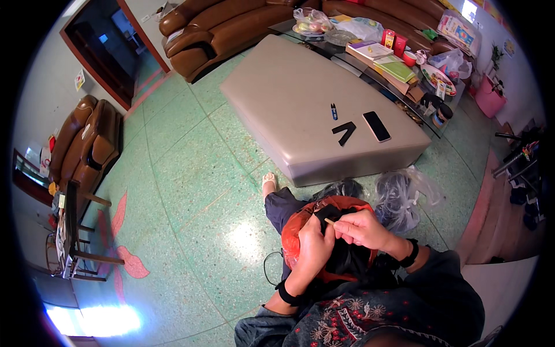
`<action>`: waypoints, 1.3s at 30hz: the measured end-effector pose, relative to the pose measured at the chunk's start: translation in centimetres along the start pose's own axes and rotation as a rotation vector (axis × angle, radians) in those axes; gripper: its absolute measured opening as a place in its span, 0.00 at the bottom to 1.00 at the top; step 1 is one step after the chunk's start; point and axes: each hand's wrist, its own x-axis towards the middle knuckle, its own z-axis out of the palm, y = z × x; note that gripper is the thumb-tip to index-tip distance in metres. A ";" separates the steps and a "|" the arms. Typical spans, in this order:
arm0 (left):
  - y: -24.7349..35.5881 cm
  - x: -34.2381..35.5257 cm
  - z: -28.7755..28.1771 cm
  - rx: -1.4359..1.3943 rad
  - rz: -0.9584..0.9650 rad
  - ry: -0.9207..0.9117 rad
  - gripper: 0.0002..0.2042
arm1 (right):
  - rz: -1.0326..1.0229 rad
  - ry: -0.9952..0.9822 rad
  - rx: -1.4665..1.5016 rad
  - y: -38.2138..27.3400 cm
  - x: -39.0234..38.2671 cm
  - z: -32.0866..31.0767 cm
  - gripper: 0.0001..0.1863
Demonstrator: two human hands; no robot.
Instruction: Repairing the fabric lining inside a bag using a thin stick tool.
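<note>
My left hand (312, 246) is closed around a piece of black fabric (328, 213) above a red-orange bag (292, 231) in my lap. My right hand (358, 231) pinches a thin light-brown stick (329, 221) against the fabric, close beside my left thumb. More black material lies in the bag beneath my hands. Beyond them, on a grey padded bench (289, 98), lie small snips (334, 111), a folded black strip (344, 133) and a phone (376, 126).
Clear plastic bags with dark contents (404, 196) lie on the floor near the bench. A cluttered glass table (430, 121), brown sofas (214, 29), a pink bucket (490, 101) and a wooden table (78, 237) stand around me. Dark clutter (520, 185) is at the right.
</note>
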 end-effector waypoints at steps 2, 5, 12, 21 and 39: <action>0.3 0.1 -0.1 -0.015 -0.048 -0.039 0.12 | -0.077 0.049 -0.170 -0.2 0.3 -0.6 0.14; 0.5 0.5 -0.5 -0.077 -0.056 -0.022 0.16 | -0.169 0.152 -0.354 0.0 0.4 -1.0 0.12; 0.1 1.4 -2.0 -0.239 -0.364 -0.019 0.10 | -0.322 0.198 -0.574 0.3 -0.2 -1.1 0.10; -0.3 1.3 -1.7 -0.531 -0.480 0.033 0.08 | -0.555 0.273 -0.905 1.2 -0.7 1.1 0.12; 0.1 0.4 0.1 -0.350 -0.238 -0.058 0.12 | -0.255 0.236 -0.413 -0.6 -0.8 -0.2 0.10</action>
